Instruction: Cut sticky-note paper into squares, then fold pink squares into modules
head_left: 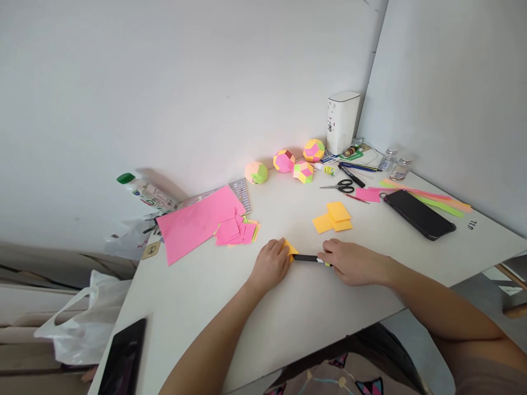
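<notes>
Near the table's front edge, my left hand (270, 262) presses a folded yellow-orange paper (292, 248) onto the white surface, its fingers closed over the paper. My right hand (345, 261) is wrapped round the handle of a utility knife (306, 258), whose long dark blade points left. The blade's tip reaches in at the paper, beside my left fingertips; whether it lies inside the fold I cannot tell. Several yellow-orange paper pieces (334, 218) lie just beyond my right hand. A pile of small pink, green and peach paper squares (236, 230) is to the left.
Large pink sheet (193, 222) and a tipped white bottle (150, 196) lie at the back left. Several paper balls (284, 161) line the wall. Scissors (343, 186), a black phone (420, 214), paper strips (444, 204) and glass jars (401, 168) are right; a dark tablet (122, 359) is front left.
</notes>
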{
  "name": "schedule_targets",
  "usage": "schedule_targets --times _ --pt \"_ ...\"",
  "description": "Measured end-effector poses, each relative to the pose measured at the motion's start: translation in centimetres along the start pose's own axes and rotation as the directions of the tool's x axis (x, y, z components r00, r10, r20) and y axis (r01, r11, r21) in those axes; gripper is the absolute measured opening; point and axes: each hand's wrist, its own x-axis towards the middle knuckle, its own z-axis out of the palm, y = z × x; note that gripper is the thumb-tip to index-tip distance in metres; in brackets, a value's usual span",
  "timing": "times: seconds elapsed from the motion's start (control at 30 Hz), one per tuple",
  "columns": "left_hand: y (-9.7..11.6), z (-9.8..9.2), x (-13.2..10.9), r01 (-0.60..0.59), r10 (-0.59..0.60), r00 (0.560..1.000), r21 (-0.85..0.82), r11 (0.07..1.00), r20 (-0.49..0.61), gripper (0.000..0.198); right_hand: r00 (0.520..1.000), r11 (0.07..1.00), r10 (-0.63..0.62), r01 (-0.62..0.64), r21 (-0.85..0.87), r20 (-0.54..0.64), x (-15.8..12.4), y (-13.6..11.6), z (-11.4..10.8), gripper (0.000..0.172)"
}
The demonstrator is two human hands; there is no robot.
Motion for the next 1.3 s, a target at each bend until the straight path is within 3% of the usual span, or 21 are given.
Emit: schedule_targets --times 0.43,0.63,0.93,1.3 --pt "-0.1 0.6 -0.1 -0.025 0.025 1.0 0.056 0.998 -0.008 0.017 1.0 0.999 0.022 -0.021 -0.05 0.008 0.6 -1.1 0.1 0.036" --pt "0.5 0.0 0.2 0.02 -0.023 0.999 0.083 0.996 0.032 0.021 0.997 0.996 0.073 -0.071 -0.05 0.039 0.3 -1.4 0.3 0.034" --pt "2.3 0.4 -0.1 0.144 -0.142 0.99 0.13 0.981 -0.025 0.026 0.991 0.983 0.135 -0.133 -0.124 0.014 0.2 -2.2 0.6 0.039" --pt "3.7 -0.4 -0.1 0.146 -0.163 0.984 0.199 0.969 0.073 0.041 0.989 0.978 0.148 -0.143 -0.15 0.024 0.4 -2.2 0.5 0.041"
